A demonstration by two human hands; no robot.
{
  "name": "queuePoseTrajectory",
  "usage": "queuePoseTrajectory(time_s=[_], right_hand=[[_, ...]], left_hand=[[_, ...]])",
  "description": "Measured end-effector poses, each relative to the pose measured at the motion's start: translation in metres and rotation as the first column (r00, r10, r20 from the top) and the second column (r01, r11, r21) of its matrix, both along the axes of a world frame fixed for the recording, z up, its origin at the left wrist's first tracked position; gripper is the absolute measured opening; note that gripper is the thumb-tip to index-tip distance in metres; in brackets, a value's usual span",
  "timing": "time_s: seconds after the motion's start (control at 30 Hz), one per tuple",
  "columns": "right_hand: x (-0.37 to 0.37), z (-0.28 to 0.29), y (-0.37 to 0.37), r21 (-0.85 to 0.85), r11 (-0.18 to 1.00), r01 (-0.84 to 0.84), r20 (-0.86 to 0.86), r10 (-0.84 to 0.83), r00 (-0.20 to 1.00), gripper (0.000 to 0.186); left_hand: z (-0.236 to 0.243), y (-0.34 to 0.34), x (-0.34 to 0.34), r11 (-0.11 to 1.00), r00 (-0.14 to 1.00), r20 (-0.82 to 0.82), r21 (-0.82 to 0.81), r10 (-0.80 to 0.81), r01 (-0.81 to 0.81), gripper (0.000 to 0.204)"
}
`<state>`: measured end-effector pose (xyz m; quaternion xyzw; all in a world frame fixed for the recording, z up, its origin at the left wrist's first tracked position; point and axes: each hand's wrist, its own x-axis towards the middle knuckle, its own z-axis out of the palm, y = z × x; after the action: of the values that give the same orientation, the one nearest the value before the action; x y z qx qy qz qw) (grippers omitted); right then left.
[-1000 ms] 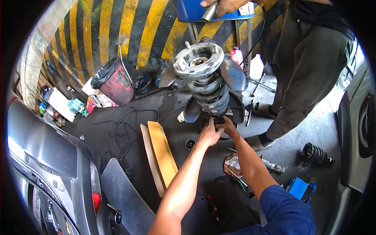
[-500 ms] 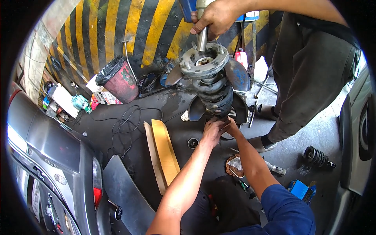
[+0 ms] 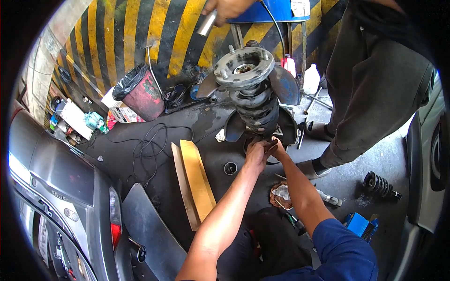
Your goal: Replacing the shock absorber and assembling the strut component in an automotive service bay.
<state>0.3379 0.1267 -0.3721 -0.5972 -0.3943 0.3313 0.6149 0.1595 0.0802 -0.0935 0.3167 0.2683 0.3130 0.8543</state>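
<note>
A dirty strut assembly with a dark coil spring (image 3: pixel 257 112) stands upright before me, a worn round grey top mount (image 3: pixel 224 80) on its upper end. My left hand (image 3: pixel 256 155) and my right hand (image 3: pixel 278 149) meet at its lower end, fingers wrapped round it; the part under them is largely hidden. Curved dark metal plates (image 3: pixel 285 86) flank the spring. Beyond the mount, a co-worker's hand (image 3: pixel 230 7) grips a silvery cylindrical tool (image 3: pixel 207 24), apart from the strut.
A co-worker's legs (image 3: pixel 370 89) stand at the right. Nearby are an open cardboard box (image 3: pixel 197 175), a small round cup (image 3: pixel 230 168), a black cable (image 3: pixel 146 145) and another coil-spring strut (image 3: pixel 378 185). A red bin (image 3: pixel 146 98) stands far left; a grey car (image 3: pixel 65 159) is nearer left.
The co-worker's hand and the silvery tool have moved up and left, away from the strut's top, uncovering the mount. My hands keep their hold at the lower end.
</note>
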Motion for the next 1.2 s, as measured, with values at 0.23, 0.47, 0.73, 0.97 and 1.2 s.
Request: queuePoseTrajectory(time_s=[0.23, 0.47, 0.73, 0.97, 1.2], right_hand=[[0.031, -0.021, 0.001, -0.022, 0.999, -0.035, 0.197, 0.038, 0.980, 0.081], [0.016, -0.011, 0.003, -0.087, 0.996, -0.021, 0.274, 0.045, 0.961, 0.072], [0.010, -0.005, 0.005, -0.081, 0.996, -0.048, 0.291, 0.069, 0.954, 0.072], [0.025, -0.027, 0.008, 0.040, 0.999, -0.033, 0.277, 0.020, 0.961, 0.076], [0.027, -0.014, 0.001, 0.126, 0.987, -0.102, 0.161, 0.081, 0.984, 0.076]], left_hand=[[0.004, -0.004, 0.008, 0.999, 0.999, 0.020, 0.013, -0.039, 0.038, 0.020], [-0.001, 0.002, 0.002, 0.999, 0.999, -0.024, 0.005, -0.047, 0.047, 0.019], [0.003, 0.003, -0.005, 0.997, 0.998, 0.003, 0.031, -0.068, 0.068, 0.020], [0.007, 0.001, -0.002, 0.993, 0.993, -0.002, 0.017, -0.120, 0.120, 0.023], [0.012, -0.001, 0.001, 0.990, 0.990, -0.017, 0.021, -0.137, 0.137, 0.031]])
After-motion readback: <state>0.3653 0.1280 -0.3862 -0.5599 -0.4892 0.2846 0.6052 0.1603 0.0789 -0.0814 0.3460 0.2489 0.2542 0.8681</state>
